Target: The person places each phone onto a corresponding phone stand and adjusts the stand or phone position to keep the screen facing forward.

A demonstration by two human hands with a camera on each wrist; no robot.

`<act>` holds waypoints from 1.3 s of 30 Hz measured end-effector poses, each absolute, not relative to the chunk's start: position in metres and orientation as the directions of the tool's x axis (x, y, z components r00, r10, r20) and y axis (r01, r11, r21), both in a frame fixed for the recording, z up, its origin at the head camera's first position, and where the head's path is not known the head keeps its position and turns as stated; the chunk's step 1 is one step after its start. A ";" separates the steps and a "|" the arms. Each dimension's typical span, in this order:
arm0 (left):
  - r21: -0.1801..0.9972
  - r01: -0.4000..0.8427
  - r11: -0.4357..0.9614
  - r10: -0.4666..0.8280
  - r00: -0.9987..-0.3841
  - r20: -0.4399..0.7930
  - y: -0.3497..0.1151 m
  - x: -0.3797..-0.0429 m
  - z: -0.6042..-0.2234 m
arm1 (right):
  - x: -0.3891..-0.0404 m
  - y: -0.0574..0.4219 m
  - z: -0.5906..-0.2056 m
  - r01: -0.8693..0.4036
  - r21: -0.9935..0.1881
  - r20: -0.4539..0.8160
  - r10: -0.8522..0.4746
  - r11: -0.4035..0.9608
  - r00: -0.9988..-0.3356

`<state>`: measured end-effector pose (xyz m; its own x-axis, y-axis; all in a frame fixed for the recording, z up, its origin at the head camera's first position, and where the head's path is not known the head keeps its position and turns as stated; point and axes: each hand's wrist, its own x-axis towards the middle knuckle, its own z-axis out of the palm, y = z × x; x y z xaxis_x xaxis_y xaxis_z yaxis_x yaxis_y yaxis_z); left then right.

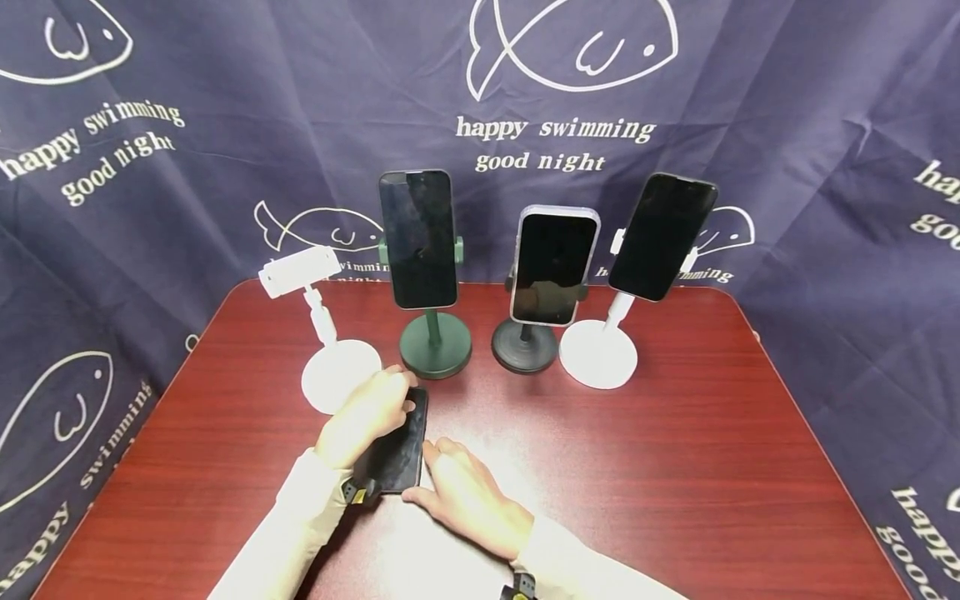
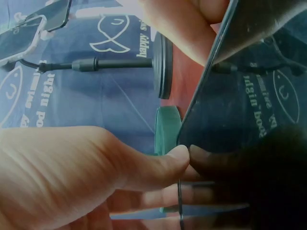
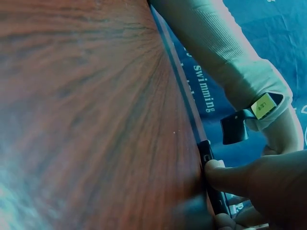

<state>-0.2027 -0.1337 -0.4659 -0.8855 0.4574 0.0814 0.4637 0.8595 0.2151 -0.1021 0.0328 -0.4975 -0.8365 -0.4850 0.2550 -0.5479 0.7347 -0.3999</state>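
A dark phone (image 1: 399,454) lies face up low over the table in front of the stands, its glossy screen mirroring the fingers in the left wrist view. My left hand (image 1: 373,410) reaches across it and grips its far end, the thumb (image 2: 175,158) at the edge. At the near right corner, my right hand (image 1: 472,500) holds the phone, thumb (image 3: 216,173) against the short edge and fingers along the side. Just beyond the left hand stands a white phone stand (image 1: 324,325) with a bare holder.
Behind the hands, a green stand (image 1: 435,346), a black stand (image 1: 525,350) and another white stand (image 1: 598,354) each carry an upright phone. The red-brown table (image 1: 712,467) ends before a dark blue fish-print cloth (image 1: 337,100).
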 end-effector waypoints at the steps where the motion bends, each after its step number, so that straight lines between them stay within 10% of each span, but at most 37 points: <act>1: 0.209 0.463 0.862 0.458 -0.886 0.075 -0.134 -0.203 -0.465 | -0.102 0.033 -0.498 -0.547 -0.405 0.254 -0.485 0.733 -0.837; 26: 0.569 0.392 0.723 0.469 -0.883 0.012 -0.151 -0.197 -0.431 | -0.109 0.037 -0.492 -0.435 -0.642 0.106 -0.489 0.631 -0.866; 39: 0.712 0.380 0.591 0.479 -0.875 0.069 -0.145 -0.184 -0.414 | -0.120 0.047 -0.482 -0.262 -0.891 0.044 -0.506 0.369 -0.861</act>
